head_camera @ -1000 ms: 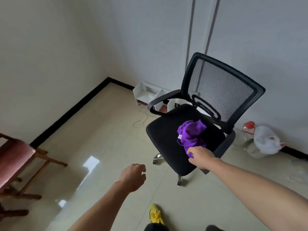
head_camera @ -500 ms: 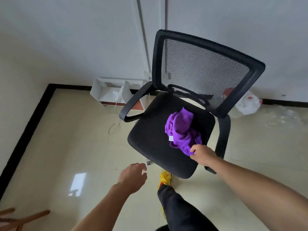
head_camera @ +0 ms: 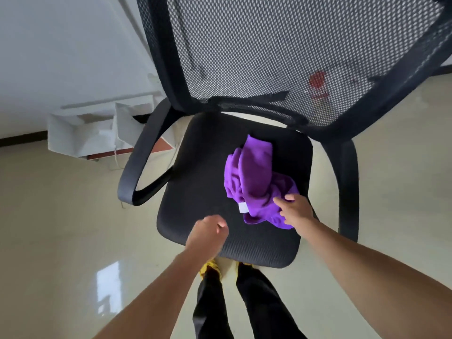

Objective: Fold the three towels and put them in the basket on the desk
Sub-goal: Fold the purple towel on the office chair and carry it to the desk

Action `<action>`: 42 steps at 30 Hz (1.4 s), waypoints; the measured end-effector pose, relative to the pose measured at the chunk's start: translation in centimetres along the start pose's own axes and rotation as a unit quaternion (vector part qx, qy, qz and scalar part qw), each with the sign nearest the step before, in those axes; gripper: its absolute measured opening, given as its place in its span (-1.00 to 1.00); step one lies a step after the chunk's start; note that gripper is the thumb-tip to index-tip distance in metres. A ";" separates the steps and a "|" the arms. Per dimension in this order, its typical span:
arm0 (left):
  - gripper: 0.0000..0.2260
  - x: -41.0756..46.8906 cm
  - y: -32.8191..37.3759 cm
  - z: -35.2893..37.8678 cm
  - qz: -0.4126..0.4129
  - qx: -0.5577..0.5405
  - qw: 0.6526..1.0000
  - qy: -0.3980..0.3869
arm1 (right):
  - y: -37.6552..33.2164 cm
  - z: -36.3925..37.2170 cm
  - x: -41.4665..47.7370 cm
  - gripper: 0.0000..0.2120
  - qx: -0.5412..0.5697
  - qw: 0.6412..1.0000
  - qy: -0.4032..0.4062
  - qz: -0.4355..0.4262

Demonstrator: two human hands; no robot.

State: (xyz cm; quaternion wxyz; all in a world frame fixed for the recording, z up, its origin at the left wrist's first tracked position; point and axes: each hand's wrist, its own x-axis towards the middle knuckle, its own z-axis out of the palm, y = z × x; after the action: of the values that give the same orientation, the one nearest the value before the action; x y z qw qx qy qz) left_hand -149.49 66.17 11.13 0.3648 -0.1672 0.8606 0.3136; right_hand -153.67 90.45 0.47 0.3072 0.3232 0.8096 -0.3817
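A crumpled purple towel (head_camera: 256, 182) with a small white tag lies on the right half of a black office chair's seat (head_camera: 200, 182). My right hand (head_camera: 296, 212) rests on the towel's near right edge, fingers spread and touching the cloth, not closed around it. Over the seat's front left part hovers my left hand (head_camera: 210, 232), curled loosely with nothing in it. No other towel, basket or desk is in view.
The chair's mesh backrest (head_camera: 281, 50) rises right behind the towel, with an armrest on the left (head_camera: 139, 165) and one on the right (head_camera: 347, 187). A white low shelf unit (head_camera: 93, 133) stands by the wall at left. My legs stand against the seat's front edge.
I have stepped close to the chair and now look straight down on it. My right hand has slid onto the towel with its fingers spread, and my left hand has come over the seat.
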 end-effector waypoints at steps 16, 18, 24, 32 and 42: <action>-0.78 14.5 -0.2 4.2 -0.081 -0.249 0.965 0.033 | 8.9 8.5 -6.5 -0.69 -0.099 0.993 -0.067 0.016; -0.82 14.0 -2.1 3.4 -0.108 -0.268 0.954 0.079 | 8.0 7.2 -6.0 -0.76 -0.070 0.997 -0.035 0.014; -0.85 13.5 -3.8 0.6 -0.195 -0.458 0.861 0.106 | 2.5 4.9 -2.8 -0.81 0.080 0.994 0.075 0.025; -0.45 16.1 -4.0 -2.7 0.003 -0.032 0.974 0.222 | 1.4 7.4 -3.0 -0.70 0.075 0.996 0.045 -0.004; -0.68 12.8 -8.0 0.5 -0.004 0.067 0.994 0.081 | 7.7 7.3 -6.7 -0.77 -0.099 0.991 -0.069 0.051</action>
State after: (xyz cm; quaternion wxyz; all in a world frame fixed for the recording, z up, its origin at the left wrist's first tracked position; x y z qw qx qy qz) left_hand -153.80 59.75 -1.86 0.3058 -0.1707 0.9057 0.2390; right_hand -141.94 86.36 -1.55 0.4121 0.3049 0.8026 -0.3051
